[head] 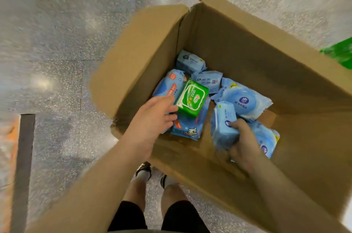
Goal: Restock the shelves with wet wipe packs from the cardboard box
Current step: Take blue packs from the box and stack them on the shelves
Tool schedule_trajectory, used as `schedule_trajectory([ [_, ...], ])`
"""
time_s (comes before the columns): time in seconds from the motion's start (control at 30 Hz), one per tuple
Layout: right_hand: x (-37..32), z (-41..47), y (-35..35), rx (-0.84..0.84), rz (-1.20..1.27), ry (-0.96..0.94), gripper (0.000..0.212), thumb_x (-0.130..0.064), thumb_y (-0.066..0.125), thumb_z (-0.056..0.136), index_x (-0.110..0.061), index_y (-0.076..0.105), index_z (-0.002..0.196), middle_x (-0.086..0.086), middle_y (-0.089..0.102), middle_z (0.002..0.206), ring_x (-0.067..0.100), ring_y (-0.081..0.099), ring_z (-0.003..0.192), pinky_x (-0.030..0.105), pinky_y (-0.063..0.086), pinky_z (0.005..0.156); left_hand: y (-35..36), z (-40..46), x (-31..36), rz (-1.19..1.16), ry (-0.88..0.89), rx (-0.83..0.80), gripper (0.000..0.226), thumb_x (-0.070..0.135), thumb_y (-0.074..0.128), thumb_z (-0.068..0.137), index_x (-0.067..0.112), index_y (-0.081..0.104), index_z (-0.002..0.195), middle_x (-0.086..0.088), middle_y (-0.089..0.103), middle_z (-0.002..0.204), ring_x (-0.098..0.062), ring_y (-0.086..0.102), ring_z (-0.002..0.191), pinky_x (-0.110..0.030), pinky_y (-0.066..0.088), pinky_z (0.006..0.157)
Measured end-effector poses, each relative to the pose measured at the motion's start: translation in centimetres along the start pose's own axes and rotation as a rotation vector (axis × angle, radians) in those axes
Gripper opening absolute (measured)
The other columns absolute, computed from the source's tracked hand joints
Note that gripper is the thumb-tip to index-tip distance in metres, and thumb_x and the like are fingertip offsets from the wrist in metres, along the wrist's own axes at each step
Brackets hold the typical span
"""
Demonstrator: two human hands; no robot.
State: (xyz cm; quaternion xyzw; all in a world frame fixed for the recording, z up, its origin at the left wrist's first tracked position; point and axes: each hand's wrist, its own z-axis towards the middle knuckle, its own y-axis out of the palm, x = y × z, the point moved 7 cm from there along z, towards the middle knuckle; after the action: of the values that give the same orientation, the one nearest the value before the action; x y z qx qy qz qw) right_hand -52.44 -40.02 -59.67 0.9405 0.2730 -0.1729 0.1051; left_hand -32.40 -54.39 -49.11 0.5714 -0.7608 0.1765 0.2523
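Observation:
An open cardboard box (pixel 247 46) stands on the floor below me with several wet wipe packs in its bottom. My left hand (pixel 152 118) reaches in over the near rim and its fingers grip the edge of a green pack (pixel 192 99), which lies on top of blue packs (pixel 169 88). My right hand (pixel 242 143) is closed around a light blue pack (pixel 224 124) held on end. More blue packs lie beside it, one with a round lid (pixel 245 99), and two small ones (pixel 190 61) lie at the far end.
The box flaps (pixel 137 46) stand out on all sides. Grey speckled floor (pixel 66 33) surrounds the box. My feet (pixel 144 171) stand at the near flap. A dark strip (pixel 24 156) runs along the left. Something green (pixel 341 52) shows at the right edge.

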Motion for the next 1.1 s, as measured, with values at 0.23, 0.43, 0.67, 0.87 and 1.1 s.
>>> schedule_trajectory([
  [0.23, -1.2, -9.8, 10.6, -0.476, -0.229, -0.047, 0.039, -0.033, 0.053, 0.095, -0.014, 0.071, 0.124, 0.012, 0.073, 0.122, 0.029, 0.069, 0.114, 0.05, 0.054, 0.099, 2.1, -1.2, -1.1, -0.301, -0.148, -0.218, 0.059, 0.043, 0.08, 0.072, 0.017, 0.068, 0.123, -0.01, 0.071, 0.119, -0.03, 0.067, 0.111, -0.051, 0.05, 0.101],
  [0.43, -9.1, 0.5, 11.5, 0.046, -1.063, -0.77, 0.015, -0.016, 0.058, 0.098, -0.018, 0.072, 0.102, 0.006, 0.07, 0.098, 0.025, 0.064, 0.093, 0.039, 0.051, 0.087, -1.2, 1.5, 0.0, -0.248, -0.074, -0.126, 0.044, 0.035, 0.074, 0.076, 0.017, 0.068, 0.116, -0.011, 0.076, 0.102, -0.029, 0.074, 0.089, -0.042, 0.059, 0.076],
  [0.67, -11.0, 17.8, 14.0, 0.086, -1.862, -0.631, 0.058, -0.057, 0.06, 0.087, -0.029, 0.048, 0.137, 0.008, 0.056, 0.137, 0.036, 0.053, 0.127, 0.047, 0.039, 0.104, -2.6, 4.1, -0.9, -0.129, -0.123, -0.074, 0.027, 0.028, 0.068, 0.084, 0.008, 0.075, 0.1, -0.014, 0.077, 0.091, -0.033, 0.074, 0.086, -0.047, 0.059, 0.084],
  [0.87, -11.3, 16.5, 11.8, 0.233, -2.074, -0.635, 0.054, -0.054, 0.058, 0.092, -0.036, 0.042, 0.14, 0.014, 0.033, 0.14, 0.038, 0.032, 0.128, 0.05, 0.026, 0.109, -2.3, 3.4, -0.5, -0.16, -0.095, -0.101, 0.038, 0.019, 0.074, 0.08, 0.008, 0.068, 0.116, -0.017, 0.076, 0.1, -0.035, 0.073, 0.093, -0.052, 0.058, 0.086],
  [1.1, -10.1, 17.3, 11.0, 0.039, -1.9, -0.736, 0.065, -0.054, 0.072, 0.082, -0.031, 0.041, 0.134, 0.008, 0.048, 0.134, 0.035, 0.043, 0.124, 0.045, 0.037, 0.101, -1.9, 3.4, -0.9, -0.179, -0.053, -0.089, 0.041, 0.03, 0.069, 0.086, 0.02, 0.057, 0.124, -0.013, 0.076, 0.1, -0.033, 0.074, 0.091, -0.052, 0.058, 0.086],
])
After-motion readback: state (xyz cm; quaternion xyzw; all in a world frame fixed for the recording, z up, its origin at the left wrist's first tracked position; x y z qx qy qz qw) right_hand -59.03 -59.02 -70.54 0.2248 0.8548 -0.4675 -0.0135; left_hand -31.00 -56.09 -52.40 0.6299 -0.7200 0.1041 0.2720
